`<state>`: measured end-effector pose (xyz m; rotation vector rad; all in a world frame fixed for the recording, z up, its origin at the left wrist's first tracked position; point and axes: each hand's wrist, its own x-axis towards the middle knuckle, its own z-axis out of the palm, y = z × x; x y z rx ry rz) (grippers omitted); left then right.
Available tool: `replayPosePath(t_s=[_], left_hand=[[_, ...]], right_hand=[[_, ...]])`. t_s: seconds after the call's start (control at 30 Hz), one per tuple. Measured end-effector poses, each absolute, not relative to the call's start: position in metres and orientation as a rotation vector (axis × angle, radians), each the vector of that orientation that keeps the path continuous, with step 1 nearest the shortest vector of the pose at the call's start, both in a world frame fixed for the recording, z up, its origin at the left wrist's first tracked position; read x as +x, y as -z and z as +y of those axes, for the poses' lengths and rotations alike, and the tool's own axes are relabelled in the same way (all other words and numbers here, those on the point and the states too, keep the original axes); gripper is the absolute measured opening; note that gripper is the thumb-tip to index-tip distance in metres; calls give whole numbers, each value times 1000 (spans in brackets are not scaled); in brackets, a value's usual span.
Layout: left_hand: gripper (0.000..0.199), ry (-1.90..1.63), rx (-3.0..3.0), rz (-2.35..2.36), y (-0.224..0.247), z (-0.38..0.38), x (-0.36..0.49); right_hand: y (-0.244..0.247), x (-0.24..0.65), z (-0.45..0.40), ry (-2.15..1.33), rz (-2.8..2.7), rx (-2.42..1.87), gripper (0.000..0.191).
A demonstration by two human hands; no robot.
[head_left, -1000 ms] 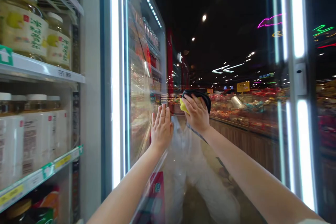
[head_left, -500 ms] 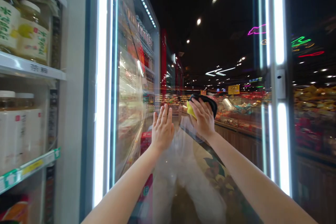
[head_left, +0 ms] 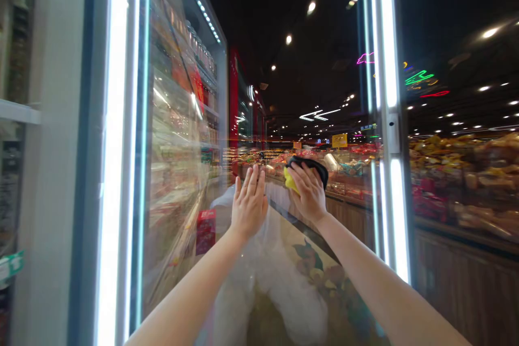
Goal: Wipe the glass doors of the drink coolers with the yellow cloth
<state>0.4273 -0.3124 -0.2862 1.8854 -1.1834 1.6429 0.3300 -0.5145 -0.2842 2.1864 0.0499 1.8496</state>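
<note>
My left hand (head_left: 249, 203) rests palm forward against the glass pane (head_left: 178, 281) of a cooler door, its fingers stretched up and holding nothing. Just to its right, my right hand (head_left: 308, 194) presses a folded black and yellow cloth (head_left: 320, 168) to the same pane. The fingers lie over the cloth, so its middle is hidden; black shows above and to the right, yellow at the left. Bright light strips run down the door's left edge (head_left: 115, 173) and right edge (head_left: 395, 194). A pale reflection of a person in light clothing shows in the glass.
Cooler shelves (head_left: 18, 112) edge the far left. A small lock-like fitting (head_left: 392, 132) sits on the door's right frame. Through or in the glass appear a red box (head_left: 206, 230) and stocked shelves. Heaped produce displays (head_left: 466, 178) stand at right above a wood-panelled base.
The view has swung right, so the door frame and shelves sit further left. Both hands, with the cloth under the right one, have shifted right relative to the door frame.
</note>
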Motion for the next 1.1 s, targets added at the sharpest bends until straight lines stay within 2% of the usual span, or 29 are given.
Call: replayPosePath(t_s=[0.13,0.37,0.57,0.63,0.8,1.0,1.1], left_hand=[[76,-1596,1856,-1195,290,-328,421],[77,-1591,1757,-1256,283,-357,416],[83,-1641,1665,-1303,283,-376,409],[84,-1671,1637,-1356,284,-380,407],[84,-1661,1637,-1388,283,-394,403],[81,-1665,1644,-1421,287,-406,399],[81,-1668,1623,-1430,288,-407,397]], right_hand=[[310,306,-547,-1614,233,2214,52],[256,306,-561,-2068,-151,2156,52],[297,286,-583,-1666,42,2260,50],[300,278,-601,-1786,-57,2232,51],[264,290,-611,-2180,-289,2091,52],[287,283,-617,-1884,-35,2244,50],[270,278,-627,-2087,-198,2181,52]])
